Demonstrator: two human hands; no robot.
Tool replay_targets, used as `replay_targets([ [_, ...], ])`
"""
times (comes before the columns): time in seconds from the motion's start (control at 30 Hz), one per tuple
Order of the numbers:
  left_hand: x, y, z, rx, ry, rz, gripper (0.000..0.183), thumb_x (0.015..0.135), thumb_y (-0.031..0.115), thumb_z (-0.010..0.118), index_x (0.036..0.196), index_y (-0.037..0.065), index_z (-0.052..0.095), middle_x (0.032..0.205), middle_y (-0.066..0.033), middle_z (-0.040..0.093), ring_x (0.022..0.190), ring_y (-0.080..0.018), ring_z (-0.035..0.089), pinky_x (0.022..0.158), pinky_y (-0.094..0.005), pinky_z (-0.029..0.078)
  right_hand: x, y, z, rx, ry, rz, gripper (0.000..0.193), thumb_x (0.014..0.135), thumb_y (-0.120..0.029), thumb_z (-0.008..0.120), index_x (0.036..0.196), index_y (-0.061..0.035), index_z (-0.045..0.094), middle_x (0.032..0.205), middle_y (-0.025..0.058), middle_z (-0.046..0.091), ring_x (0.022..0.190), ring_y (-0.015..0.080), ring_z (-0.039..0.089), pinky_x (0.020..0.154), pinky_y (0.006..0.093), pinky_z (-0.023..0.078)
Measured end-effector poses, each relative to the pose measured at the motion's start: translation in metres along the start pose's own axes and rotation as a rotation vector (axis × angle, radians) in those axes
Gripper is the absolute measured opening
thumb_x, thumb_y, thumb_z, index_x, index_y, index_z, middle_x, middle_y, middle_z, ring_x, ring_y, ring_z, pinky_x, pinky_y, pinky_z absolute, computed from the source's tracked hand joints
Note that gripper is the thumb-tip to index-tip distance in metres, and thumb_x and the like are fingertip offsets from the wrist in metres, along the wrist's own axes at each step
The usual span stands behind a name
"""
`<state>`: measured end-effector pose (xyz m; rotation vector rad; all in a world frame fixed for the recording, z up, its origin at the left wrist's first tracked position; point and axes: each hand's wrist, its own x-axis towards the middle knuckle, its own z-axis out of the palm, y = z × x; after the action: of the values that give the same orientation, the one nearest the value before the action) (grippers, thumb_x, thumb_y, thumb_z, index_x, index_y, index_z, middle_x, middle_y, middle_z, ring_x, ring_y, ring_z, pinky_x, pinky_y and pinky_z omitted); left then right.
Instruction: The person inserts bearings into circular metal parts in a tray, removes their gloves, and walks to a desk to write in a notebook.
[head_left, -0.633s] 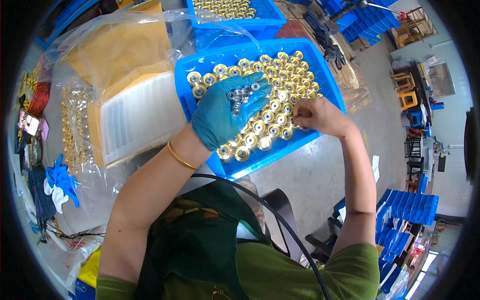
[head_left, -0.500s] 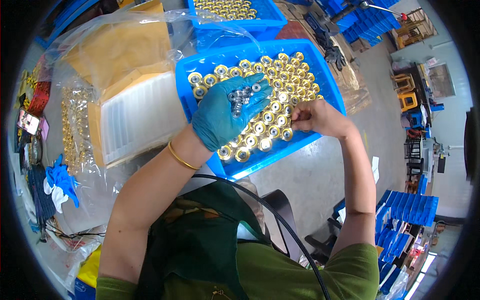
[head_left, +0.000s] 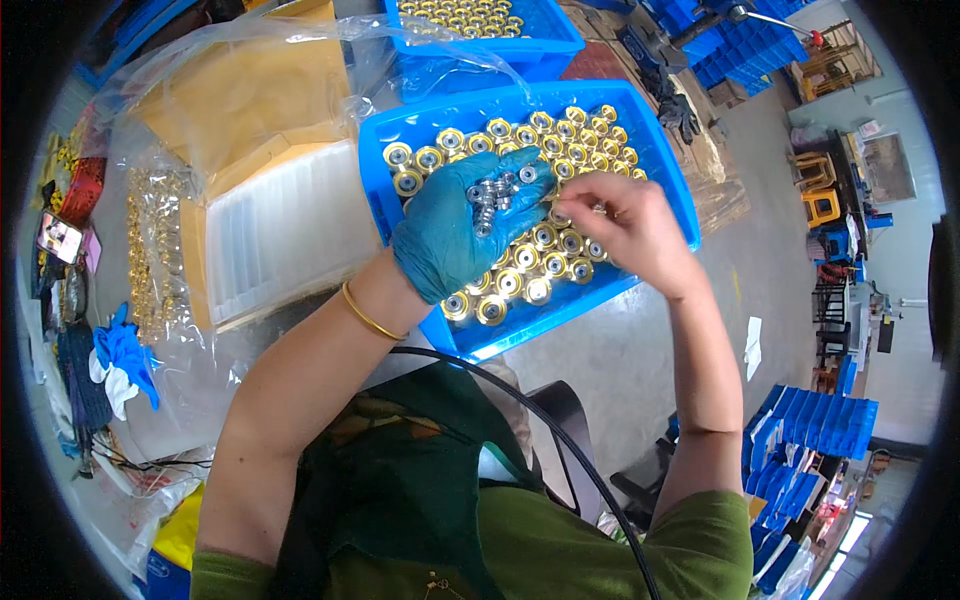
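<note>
The left hand (head_left: pixel 450 225), in a teal glove, is being held palm up and open, with its fingers stretched out above the blue tray (head_left: pixel 560 305). Several small silver metal rings (head_left: pixel 487 205) are being carried there: most are lying in a cluster on the palm, and one ring is resting apart, on the fingers. The bare right hand (head_left: pixel 635 230) is being held over the same tray, just beside the left fingertips. Its thumb and forefinger are being kept close to each other, but whether something is being gripped between them cannot be told.

Below both hands, the tray is being filled in rows by round gold parts (head_left: pixel 526 257), many of which are showing a grey centre. Some of these parts are being hidden by the hands. Behind this tray, a second blue tray (head_left: pixel 530 60) is being occupied by similar gold parts.

To the left, an open cardboard box (head_left: pixel 250 100) is being partly covered by clear plastic, and white sheets (head_left: pixel 290 225) are being held inside it, side by side. Further left, small gold pieces (head_left: pixel 155 250) are being seen through clear plastic, and near them a blue and white glove (head_left: pixel 125 355) is lying.
</note>
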<state>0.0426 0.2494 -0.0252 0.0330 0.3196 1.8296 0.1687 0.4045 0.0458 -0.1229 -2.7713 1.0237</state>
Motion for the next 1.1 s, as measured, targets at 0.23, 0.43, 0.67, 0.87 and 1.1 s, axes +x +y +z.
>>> replay_targets([
  [0.23,-0.006,0.002,0.003,1.487,-0.164,0.666,0.044,0.078,0.0,0.059,0.122,-0.001,0.055,0.11,-0.0138,0.064,0.099,-0.0199,0.062,0.087,-0.0311,0.048,0.014,-0.012,0.031,-0.298,0.046,-0.299,0.018,0.08,-0.016,0.066,0.095,-0.0071,0.064,0.081,0.0122,0.064,0.077,0.0314,0.062,0.064,0.0401,0.051],
  [0.43,0.004,-0.001,-0.009,0.652,-0.039,0.332,0.038,0.09,0.009,0.049,0.124,-0.007,0.049,0.116,-0.017,0.06,0.106,-0.0259,0.058,0.096,-0.0349,0.045,0.032,0.01,0.015,0.035,0.109,0.015,0.017,0.077,-0.012,0.065,0.091,-0.0017,0.064,0.075,0.0102,0.067,0.069,0.0167,0.066,0.066,0.0295,0.052],
  [0.67,0.003,-0.006,0.017,0.03,0.162,0.047,0.045,0.096,0.018,0.04,0.132,-0.009,0.039,0.13,-0.0245,0.048,0.123,-0.0319,0.046,0.107,-0.0401,0.036,0.05,0.112,-0.015,-0.334,0.197,0.173,0.022,0.08,-0.021,0.066,0.091,-0.003,0.069,0.081,0.0165,0.068,0.073,0.0307,0.067,0.069,0.0376,0.052],
  [0.87,0.004,-0.002,0.012,0.016,0.123,0.024,0.046,0.097,0.021,0.037,0.132,-0.008,0.04,0.131,-0.0225,0.048,0.123,-0.0314,0.047,0.108,-0.0403,0.035,0.049,0.112,-0.011,-0.463,0.189,0.319,0.02,0.079,-0.023,0.067,0.092,-0.0086,0.072,0.084,0.016,0.067,0.076,0.0318,0.066,0.069,0.0398,0.052],
  [1.1,0.001,-0.001,0.002,-0.06,0.022,0.007,0.04,0.097,0.017,0.037,0.129,-0.007,0.044,0.128,-0.0206,0.051,0.119,-0.0288,0.05,0.104,-0.0388,0.04,0.041,0.041,-0.002,-0.282,0.214,-0.168,0.013,0.081,-0.019,0.066,0.086,-0.0083,0.071,0.081,0.0119,0.067,0.077,0.0288,0.064,0.069,0.0405,0.05],
])
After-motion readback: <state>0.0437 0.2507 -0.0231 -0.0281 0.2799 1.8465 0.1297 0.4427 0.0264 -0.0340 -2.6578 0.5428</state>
